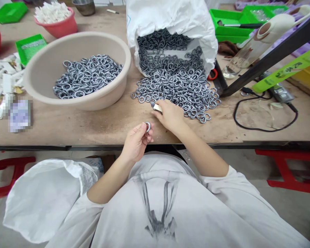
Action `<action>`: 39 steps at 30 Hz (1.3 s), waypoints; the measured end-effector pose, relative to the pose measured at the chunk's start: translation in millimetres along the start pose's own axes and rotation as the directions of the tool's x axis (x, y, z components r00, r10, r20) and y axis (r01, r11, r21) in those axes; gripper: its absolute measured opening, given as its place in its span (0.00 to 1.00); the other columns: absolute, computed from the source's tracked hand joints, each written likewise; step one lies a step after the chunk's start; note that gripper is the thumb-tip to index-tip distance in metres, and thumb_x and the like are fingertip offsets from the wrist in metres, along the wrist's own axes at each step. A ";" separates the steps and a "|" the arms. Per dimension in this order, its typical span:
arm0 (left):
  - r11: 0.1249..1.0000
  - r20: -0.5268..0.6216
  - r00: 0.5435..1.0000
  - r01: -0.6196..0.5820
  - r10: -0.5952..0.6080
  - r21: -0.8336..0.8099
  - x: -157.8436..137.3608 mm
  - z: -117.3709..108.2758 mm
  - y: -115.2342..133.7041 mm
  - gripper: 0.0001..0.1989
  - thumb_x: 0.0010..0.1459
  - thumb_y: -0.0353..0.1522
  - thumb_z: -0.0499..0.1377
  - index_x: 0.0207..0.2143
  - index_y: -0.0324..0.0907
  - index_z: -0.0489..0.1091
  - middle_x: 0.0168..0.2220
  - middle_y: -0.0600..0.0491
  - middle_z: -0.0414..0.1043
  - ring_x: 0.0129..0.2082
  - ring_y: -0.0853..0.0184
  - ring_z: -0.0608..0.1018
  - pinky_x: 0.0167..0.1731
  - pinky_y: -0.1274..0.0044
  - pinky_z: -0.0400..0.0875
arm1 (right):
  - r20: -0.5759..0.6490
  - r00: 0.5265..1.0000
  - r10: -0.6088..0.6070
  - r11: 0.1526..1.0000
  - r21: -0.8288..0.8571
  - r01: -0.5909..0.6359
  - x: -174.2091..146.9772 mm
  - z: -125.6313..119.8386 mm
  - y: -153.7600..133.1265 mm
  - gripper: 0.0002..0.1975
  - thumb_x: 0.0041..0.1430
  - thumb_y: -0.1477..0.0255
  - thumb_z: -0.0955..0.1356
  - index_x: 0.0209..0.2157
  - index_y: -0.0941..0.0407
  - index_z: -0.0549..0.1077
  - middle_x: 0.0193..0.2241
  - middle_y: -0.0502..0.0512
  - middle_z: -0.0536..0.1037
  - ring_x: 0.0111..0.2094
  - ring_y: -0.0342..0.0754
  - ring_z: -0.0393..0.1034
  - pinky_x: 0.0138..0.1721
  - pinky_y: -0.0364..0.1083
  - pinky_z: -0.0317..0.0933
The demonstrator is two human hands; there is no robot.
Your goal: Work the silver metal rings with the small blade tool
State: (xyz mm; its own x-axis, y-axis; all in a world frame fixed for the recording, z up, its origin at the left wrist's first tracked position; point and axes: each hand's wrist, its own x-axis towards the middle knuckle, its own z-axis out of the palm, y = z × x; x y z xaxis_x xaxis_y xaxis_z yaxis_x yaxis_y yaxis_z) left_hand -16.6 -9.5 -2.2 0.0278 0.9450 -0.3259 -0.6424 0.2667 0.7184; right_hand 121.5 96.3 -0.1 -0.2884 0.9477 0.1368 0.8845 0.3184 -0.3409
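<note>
Nearest us, our left grip (136, 142) pinches one grey ring (149, 127) over the worktop (67, 124) near its front edge; the ring stands roughly on edge and, being round, has no long axis. Beyond, our right grip (170, 115) closes around a small white-and-dark tool (158, 108), lying crosswise, dark end leftward. Farther, loose rings (170, 84) spill from a white sack (170, 15); leftward, a beige basin (32, 77) holds a second heap (93, 75). We judge much remains, but cannot tell which heap is finished.
</note>
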 end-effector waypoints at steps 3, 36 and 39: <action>1.000 -0.014 1.000 -0.018 0.018 0.007 4.1 -6.4 8.7 0.15 0.53 0.33 0.69 0.42 0.38 0.76 0.27 0.56 0.74 0.23 0.76 0.73 0.29 0.82 0.75 | 0.059 0.998 0.021 0.996 -0.093 -0.015 13.1 2.5 -4.7 0.10 0.64 0.69 0.68 0.44 0.56 0.78 0.45 0.64 0.78 0.37 0.53 0.72 0.33 0.47 0.55; 0.986 0.093 0.996 -0.035 0.020 0.165 5.8 7.2 -6.4 0.22 0.52 0.46 0.67 0.24 0.40 0.63 0.19 0.59 0.60 0.17 0.77 0.62 0.14 0.84 0.55 | -0.221 0.971 -0.093 0.605 0.762 0.231 -57.0 2.0 -11.9 0.18 0.61 0.53 0.69 0.36 0.55 0.76 0.30 0.52 0.74 0.34 0.47 0.68 0.38 0.47 0.62; 0.988 0.041 0.997 -0.071 0.065 0.139 5.0 9.4 -1.8 0.22 0.51 0.45 0.68 0.23 0.40 0.62 0.19 0.60 0.57 0.17 0.78 0.59 0.13 0.86 0.53 | -0.268 0.947 -0.178 0.715 0.626 0.312 -61.9 -1.5 -10.0 0.20 0.66 0.53 0.65 0.30 0.56 0.73 0.26 0.51 0.71 0.30 0.45 0.65 0.33 0.45 0.56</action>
State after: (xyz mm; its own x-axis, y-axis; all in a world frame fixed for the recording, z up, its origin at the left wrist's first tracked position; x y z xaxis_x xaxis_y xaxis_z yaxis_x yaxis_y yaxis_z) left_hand -8.0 -3.5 0.7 0.0173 0.9674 -0.2526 -0.5301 0.2231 0.8181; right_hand 131.1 34.4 -3.7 -0.3319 0.8346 0.4397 0.3127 0.5371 -0.7834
